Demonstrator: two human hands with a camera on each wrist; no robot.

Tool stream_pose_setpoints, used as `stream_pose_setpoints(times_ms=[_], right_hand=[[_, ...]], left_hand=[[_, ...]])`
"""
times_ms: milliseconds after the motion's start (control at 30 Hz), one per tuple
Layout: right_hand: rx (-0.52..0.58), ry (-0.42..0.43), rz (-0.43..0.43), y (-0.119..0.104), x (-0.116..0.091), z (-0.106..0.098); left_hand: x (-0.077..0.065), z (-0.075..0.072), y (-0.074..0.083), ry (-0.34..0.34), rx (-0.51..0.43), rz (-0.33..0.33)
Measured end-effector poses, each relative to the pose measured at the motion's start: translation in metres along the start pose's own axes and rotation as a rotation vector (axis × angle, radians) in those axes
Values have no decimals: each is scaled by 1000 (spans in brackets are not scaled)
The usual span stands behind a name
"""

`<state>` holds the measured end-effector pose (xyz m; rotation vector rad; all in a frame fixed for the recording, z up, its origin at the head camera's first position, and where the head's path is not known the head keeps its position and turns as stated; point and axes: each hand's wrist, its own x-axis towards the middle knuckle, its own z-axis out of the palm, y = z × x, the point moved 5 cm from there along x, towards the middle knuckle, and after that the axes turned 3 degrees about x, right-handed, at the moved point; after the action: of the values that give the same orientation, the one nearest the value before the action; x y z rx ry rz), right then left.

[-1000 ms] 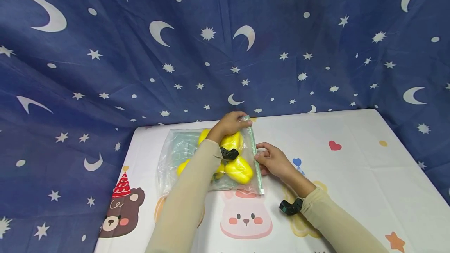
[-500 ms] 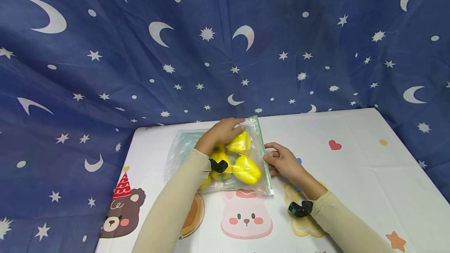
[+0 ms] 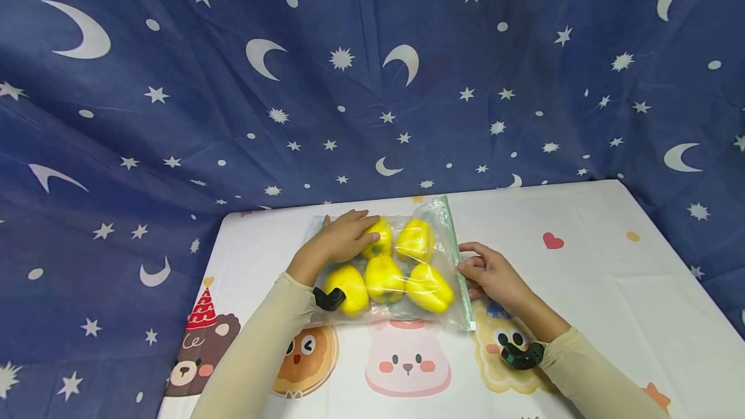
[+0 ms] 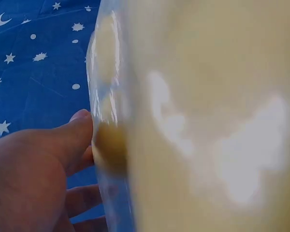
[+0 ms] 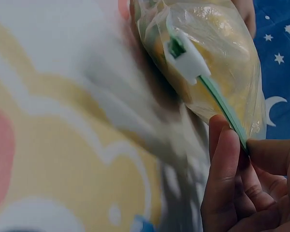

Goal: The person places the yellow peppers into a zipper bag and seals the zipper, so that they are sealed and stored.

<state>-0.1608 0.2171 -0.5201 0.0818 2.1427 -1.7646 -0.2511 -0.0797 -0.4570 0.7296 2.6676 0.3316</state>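
Note:
A clear zip bag (image 3: 401, 315) lies flat on the table, holding several yellow bell peppers (image 3: 384, 279). Its green zip edge (image 3: 454, 244) faces right, and a white slider (image 5: 191, 60) sits at the near end. My right hand (image 3: 491, 275) pinches that edge about midway between thumb and fingers, as the right wrist view shows closely. Across the bag's far left part lies my left hand (image 3: 343, 238), fingers extended over one pepper. In the left wrist view its thumb (image 4: 79, 128) rests against the plastic, and a blurred pepper fills most of the picture.
The white tablecloth (image 3: 570, 290) carries printed cartoon animals, a heart and a star. Behind the table hangs a dark blue curtain (image 3: 372, 70) with moons and stars. Black wrist cameras (image 3: 520, 354) are strapped on both wrists.
The bag has slid right with the right hand holding its zip edge. The left hand has moved from the zip's far end leftward over the peppers, which now lie spread out.

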Motion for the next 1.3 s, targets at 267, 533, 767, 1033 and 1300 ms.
stream_pose_setpoints(times_ms=[267,533,767,1033,1300], right_hand=[[-13,-29,-10,8,-9,-21],[-66,-15,13,17,-22,-48],[-77,11,18,18,-27,-65],[-66,-9,37,18,-26,-68],[-142,18,17,12,-27,-81]], left_hand=[[-25,7,-14,31,2,-21],[-41,9,-20,83,22,-22],[-45,15,-23,83,43,-24],[-46,20,-23,80,45,-20],[-55,17,-26,130,45,-29]])
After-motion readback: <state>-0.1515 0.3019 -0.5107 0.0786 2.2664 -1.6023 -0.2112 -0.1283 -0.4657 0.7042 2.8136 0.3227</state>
